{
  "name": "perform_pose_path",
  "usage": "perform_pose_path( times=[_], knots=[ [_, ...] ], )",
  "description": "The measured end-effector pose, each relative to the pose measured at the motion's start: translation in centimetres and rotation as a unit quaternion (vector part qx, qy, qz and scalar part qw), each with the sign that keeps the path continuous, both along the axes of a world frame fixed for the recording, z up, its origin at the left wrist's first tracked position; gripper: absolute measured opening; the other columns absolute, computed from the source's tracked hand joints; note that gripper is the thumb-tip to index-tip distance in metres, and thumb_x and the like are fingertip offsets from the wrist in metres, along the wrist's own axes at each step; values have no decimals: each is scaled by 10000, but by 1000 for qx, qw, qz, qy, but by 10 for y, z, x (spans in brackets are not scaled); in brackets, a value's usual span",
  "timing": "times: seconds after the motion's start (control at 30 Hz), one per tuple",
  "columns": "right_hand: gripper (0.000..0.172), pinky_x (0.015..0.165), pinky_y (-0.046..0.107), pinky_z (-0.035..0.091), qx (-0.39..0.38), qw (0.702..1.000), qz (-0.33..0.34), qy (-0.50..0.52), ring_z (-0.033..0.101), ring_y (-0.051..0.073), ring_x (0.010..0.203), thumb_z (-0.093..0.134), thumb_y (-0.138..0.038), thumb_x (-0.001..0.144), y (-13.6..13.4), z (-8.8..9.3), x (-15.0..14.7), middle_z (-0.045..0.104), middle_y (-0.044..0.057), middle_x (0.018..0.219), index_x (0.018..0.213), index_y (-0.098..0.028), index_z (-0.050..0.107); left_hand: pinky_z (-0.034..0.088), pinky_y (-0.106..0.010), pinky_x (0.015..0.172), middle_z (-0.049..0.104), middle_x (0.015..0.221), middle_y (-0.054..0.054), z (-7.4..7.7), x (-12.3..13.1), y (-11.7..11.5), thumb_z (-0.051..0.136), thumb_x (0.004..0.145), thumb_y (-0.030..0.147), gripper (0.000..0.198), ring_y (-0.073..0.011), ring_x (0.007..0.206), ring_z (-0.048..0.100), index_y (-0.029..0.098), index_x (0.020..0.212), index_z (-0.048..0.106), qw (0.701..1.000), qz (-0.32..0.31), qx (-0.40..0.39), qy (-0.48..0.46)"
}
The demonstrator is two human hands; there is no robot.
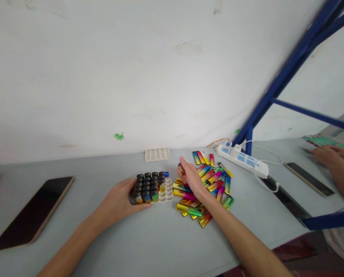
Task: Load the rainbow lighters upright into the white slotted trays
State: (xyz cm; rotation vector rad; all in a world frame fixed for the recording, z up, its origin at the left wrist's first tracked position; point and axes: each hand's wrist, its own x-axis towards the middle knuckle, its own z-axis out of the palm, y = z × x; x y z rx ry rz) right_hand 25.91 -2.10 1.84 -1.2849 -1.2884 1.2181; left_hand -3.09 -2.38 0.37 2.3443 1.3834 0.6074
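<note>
A white tray (168, 190) of round slots holds several upright lighters (147, 186) with black tops, packed in its left part. The slots along its right side show bare. My left hand (122, 198) wraps round the tray's left end, thumb along the front and fingers behind. Above the left edge of a loose pile of shiny multicoloured lighters (212, 179), my right hand (190, 175) is closed on a lighter (181, 167). Only its dark end shows between thumb and fingers; the rest is hidden.
A second white slotted tray (157, 154) lies by the wall. A power strip (242, 158) with cables sits at right, beside a blue metal frame (249, 134). A phone (32, 213) lies at left. Beyond the frame are another person's hands (333, 156) and a dark phone (308, 179).
</note>
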Motion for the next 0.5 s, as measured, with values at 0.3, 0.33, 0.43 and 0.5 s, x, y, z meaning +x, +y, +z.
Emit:
perform_pose_path(
  times=[0.3, 0.33, 0.43, 0.5],
  knots=[
    [585, 480, 307, 203, -27, 998, -44, 28, 231, 118, 478, 465, -702, 976, 2, -1, 0, 287, -70, 513, 591, -266, 403, 661, -482, 955, 840, 1172, -74, -3, -3, 2, 850, 700, 674, 614, -383, 1071, 788, 304, 1178, 741, 1000, -6, 17, -1],
    [622, 483, 305, 197, -24, 999, -34, 28, 234, 120, 486, 476, -767, 968, 2, -1, 1, 292, -70, 526, 608, -262, 433, 658, -488, 956, 838, 1173, -83, -2, -2, 2, 858, 694, 678, 621, -389, 1073, 786, 300, 1173, 739, 1000, -5, 14, 0],
    [701, 506, 295, 228, 20, 999, -2, 27, 287, 133, 539, 500, -893, 937, 1, 2, 3, 342, -57, 601, 705, -236, 579, 645, -517, 955, 835, 1158, -109, 0, 0, 0, 890, 671, 675, 628, -412, 1070, 782, 295, 1145, 733, 1000, -2, 1, -2],
    [702, 529, 290, 290, 57, 998, 22, 21, 346, 150, 589, 482, -892, 964, -2, 6, 5, 401, -38, 674, 823, -229, 663, 635, -526, 967, 834, 1159, -110, 3, 1, -1, 899, 667, 667, 619, -415, 1076, 779, 300, 1136, 730, 1000, -4, -6, -7]
  ],
)
